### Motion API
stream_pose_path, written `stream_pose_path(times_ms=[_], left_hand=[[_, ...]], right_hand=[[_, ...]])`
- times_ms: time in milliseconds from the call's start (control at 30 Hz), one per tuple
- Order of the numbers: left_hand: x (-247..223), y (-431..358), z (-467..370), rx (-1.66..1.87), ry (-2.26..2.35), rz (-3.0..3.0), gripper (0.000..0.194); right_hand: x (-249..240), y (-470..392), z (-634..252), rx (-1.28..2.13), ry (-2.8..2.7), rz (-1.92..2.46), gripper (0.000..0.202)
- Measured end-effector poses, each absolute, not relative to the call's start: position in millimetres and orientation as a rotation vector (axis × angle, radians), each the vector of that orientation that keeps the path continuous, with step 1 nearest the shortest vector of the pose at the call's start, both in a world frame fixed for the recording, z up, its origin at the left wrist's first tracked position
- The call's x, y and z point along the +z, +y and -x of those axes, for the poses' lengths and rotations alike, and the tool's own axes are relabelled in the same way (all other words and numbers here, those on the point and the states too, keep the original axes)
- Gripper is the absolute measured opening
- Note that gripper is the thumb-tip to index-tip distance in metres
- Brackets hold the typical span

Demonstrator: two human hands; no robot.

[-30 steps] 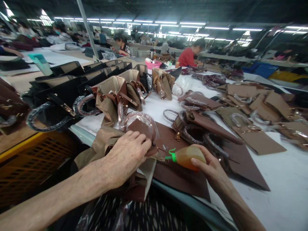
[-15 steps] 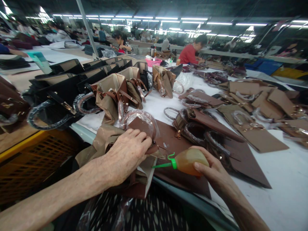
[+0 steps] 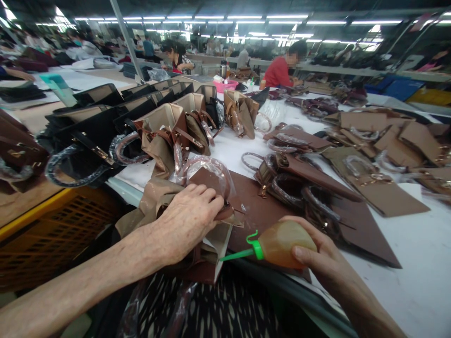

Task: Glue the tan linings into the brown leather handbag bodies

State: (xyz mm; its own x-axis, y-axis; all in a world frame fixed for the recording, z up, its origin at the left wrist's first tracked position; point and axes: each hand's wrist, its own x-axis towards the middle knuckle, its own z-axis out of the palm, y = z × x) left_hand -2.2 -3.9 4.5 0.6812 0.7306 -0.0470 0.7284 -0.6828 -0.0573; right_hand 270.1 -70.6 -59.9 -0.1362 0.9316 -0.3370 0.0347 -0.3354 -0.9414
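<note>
My right hand [image 3: 313,249] is wrapped round a squeeze bottle [image 3: 287,244] of amber liquid with a green cap. Its long green nozzle points left, the tip at the edge of a brown and tan handbag [image 3: 214,263]. Over the top of that bag lies my left hand [image 3: 193,211], fingers curled down and gripping its material; the fingertips are hidden. A plastic-wrapped handle [image 3: 211,169] arches just beyond my left hand. Flat under the bottle and beyond it spreads a brown bag panel [image 3: 246,202] on the white table.
Black handbags [image 3: 95,126] and brown handbags [image 3: 165,122] stand at the left and centre. Flat bag parts with wrapped handles [image 3: 373,183] lie at the right. A yellow crate [image 3: 59,225] is low on the left. A person in red [image 3: 280,70] works across the table.
The bottle has moved slightly down, and its nozzle tip has shifted down along the bag's edge. My left hand keeps its hold. The view has shifted a little.
</note>
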Motion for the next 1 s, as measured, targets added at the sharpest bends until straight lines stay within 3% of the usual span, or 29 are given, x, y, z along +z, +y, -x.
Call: stream_pose_path(times_ms=[1000], left_hand=[[0.6,-4.6,4.4,0.071,-1.203,2.853,0.019]], right_hand=[[-60.0,-102.4,-254.2,1.580,-0.973,1.383,0.055]])
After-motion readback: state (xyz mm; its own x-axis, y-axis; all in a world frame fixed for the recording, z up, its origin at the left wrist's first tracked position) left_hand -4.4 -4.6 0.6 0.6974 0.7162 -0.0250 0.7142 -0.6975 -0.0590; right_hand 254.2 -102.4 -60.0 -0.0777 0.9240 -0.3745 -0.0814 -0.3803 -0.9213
